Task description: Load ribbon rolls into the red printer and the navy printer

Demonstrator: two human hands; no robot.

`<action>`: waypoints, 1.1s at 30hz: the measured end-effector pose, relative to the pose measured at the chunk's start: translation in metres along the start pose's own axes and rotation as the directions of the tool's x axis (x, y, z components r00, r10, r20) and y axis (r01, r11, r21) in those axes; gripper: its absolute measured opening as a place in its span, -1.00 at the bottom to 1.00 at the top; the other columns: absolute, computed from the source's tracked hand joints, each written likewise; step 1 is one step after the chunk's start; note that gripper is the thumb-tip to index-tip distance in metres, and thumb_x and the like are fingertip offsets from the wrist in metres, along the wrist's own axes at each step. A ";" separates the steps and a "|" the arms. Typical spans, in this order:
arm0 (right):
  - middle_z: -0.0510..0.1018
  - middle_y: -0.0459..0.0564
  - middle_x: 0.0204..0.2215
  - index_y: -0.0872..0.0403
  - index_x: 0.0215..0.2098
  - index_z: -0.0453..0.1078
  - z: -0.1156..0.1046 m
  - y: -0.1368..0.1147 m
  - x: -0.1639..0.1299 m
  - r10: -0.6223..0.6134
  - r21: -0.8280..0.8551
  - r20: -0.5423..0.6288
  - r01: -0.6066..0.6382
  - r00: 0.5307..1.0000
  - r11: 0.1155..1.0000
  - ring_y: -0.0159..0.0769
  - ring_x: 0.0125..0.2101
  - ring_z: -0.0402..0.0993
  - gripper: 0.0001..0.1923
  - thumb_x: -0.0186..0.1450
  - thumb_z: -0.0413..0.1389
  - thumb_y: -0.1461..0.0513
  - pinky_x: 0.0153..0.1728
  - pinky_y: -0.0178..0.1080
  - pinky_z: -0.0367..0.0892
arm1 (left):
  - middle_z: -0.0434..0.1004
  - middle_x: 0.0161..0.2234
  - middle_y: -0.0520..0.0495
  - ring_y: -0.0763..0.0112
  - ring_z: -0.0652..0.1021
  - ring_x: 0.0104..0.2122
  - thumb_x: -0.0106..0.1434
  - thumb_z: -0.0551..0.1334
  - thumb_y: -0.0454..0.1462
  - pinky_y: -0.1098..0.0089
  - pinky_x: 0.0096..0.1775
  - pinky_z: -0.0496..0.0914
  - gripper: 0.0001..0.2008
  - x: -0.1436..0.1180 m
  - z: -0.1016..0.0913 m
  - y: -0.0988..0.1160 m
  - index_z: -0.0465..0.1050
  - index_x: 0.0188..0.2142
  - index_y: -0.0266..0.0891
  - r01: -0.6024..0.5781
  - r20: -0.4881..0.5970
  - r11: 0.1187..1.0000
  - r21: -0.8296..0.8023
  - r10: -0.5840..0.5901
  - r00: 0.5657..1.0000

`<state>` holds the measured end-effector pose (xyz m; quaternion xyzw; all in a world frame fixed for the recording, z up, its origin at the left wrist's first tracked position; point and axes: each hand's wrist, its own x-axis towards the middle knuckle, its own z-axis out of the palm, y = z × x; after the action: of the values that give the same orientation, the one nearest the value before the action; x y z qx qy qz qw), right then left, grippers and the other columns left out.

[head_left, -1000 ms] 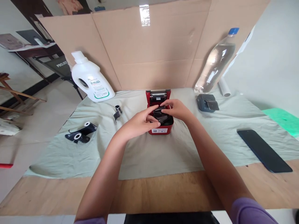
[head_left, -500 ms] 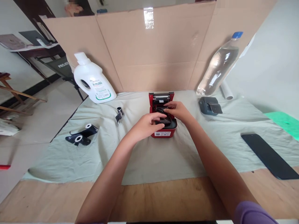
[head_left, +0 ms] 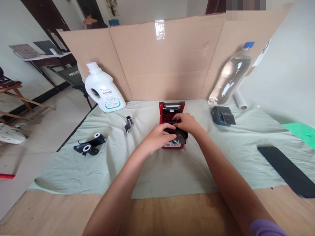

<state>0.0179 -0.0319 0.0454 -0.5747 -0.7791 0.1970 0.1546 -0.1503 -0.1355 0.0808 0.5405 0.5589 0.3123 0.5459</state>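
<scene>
A small red and black printer-like machine (head_left: 172, 145) stands at the middle of the cloth with its lid (head_left: 171, 108) raised. My left hand (head_left: 159, 137) is at its front left, thumb and fingers closed on a glossy black film (head_left: 181, 137). The film hangs over the machine's front edge and partly covers a white label there. My right hand (head_left: 187, 123) reaches in from the right, fingers bent down into the open machine beside a dark roller. Its fingertips are partly hidden, and what they grip is unclear.
Rolls of black film (head_left: 91, 144) and a small dark roll (head_left: 128, 124) lie left. A white detergent bottle (head_left: 105, 88) and a water bottle (head_left: 230, 77) lean against the cardboard (head_left: 167, 62). A dark device (head_left: 221, 115), a white tube (head_left: 240, 98) and a phone (head_left: 286, 170) lie right.
The black film has come forward over the machine's front edge, with my left hand on it. My right hand's fingers have bent further down into the machine. The view has tilted slightly.
</scene>
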 end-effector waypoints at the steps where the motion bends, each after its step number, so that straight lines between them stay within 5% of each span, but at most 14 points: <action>1: 0.65 -0.05 -0.12 -0.07 -0.12 0.55 -0.001 -0.003 0.001 0.009 -0.042 0.023 -0.008 1.000 0.999 -0.02 0.02 0.44 -0.71 0.16 0.21 0.21 0.07 0.01 0.19 | 0.41 -0.59 0.11 0.47 0.39 -0.58 0.15 0.36 -0.28 0.48 -0.56 0.17 -0.65 0.001 0.001 -0.001 0.50 -0.04 -0.19 0.008 -0.003 1.000 0.004 -0.008 1.000; 7: 0.62 0.04 -0.05 -0.05 -0.14 0.56 -0.006 -0.022 0.007 0.084 -0.261 0.173 -0.037 0.981 0.965 0.08 0.08 0.34 -0.70 0.14 0.23 0.24 0.08 0.09 0.12 | 0.53 -0.52 0.03 0.42 0.49 -0.48 0.16 0.36 -0.29 0.47 -0.50 0.22 -0.61 -0.003 0.002 0.003 0.47 0.01 -0.23 0.031 0.013 1.000 -0.005 -0.031 0.999; 14: 0.62 0.07 -0.05 -0.06 -0.07 0.59 -0.008 -0.027 0.003 0.073 -0.254 0.213 -0.017 0.974 0.967 0.15 0.12 0.28 -0.67 0.19 0.21 0.17 0.10 0.10 0.13 | 0.66 -0.42 -0.09 0.37 0.54 -0.40 0.19 0.34 -0.28 0.43 -0.43 0.22 -0.54 -0.008 0.003 0.008 0.41 0.09 -0.29 0.065 0.055 0.998 0.013 -0.066 0.996; 20: 0.66 -0.01 -0.19 -0.02 -0.24 0.60 -0.044 -0.012 -0.012 -0.024 0.105 0.212 0.001 0.977 0.994 -0.06 -0.14 0.50 -0.72 0.29 0.11 0.04 -0.12 -0.12 0.31 | 0.66 -0.42 -0.10 0.41 0.50 -0.45 0.20 0.34 -0.23 0.44 -0.46 0.17 -0.56 -0.003 -0.002 0.000 0.43 0.07 -0.28 0.037 0.079 0.999 0.021 -0.039 0.996; 24: 0.64 0.05 -0.27 0.06 -0.32 0.55 -0.066 0.001 -0.017 0.058 0.172 0.060 -0.067 0.997 0.983 -0.15 -0.27 0.51 -0.66 0.32 0.10 -0.01 -0.27 -0.18 0.32 | 0.66 -0.42 -0.10 0.41 0.51 -0.45 0.19 0.35 -0.20 0.44 -0.46 0.17 -0.63 -0.003 -0.005 -0.004 0.48 -0.02 -0.27 -0.017 0.114 0.999 0.029 0.013 0.993; 29: 0.61 0.12 -0.08 0.12 -0.04 0.52 -0.062 0.015 -0.006 0.126 0.391 -0.212 -0.034 0.969 0.920 -0.25 -0.31 0.51 -0.61 0.33 0.11 0.03 -0.27 -0.20 0.36 | 0.67 -0.40 -0.11 0.37 0.55 -0.40 0.19 0.34 -0.16 0.44 -0.44 0.20 -0.67 -0.005 -0.009 -0.005 0.51 -0.08 -0.25 -0.047 0.156 0.998 0.050 0.039 0.987; 33: 0.60 0.08 -0.09 0.10 -0.03 0.50 -0.051 0.017 0.004 0.093 0.605 -0.192 0.043 0.977 0.795 -0.36 -0.43 0.47 -0.63 0.33 0.11 0.05 -0.48 -0.30 0.29 | 0.67 -0.39 -0.12 0.35 0.57 -0.36 0.23 0.31 -0.18 0.44 -0.41 0.25 -0.70 -0.006 -0.010 -0.004 0.51 -0.08 -0.25 -0.062 0.175 0.996 0.059 0.051 0.983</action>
<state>0.0543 -0.0171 0.0815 -0.5228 -0.6462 0.3756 0.4099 -0.1616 -0.1401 0.0808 0.5986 0.5034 0.2614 0.5656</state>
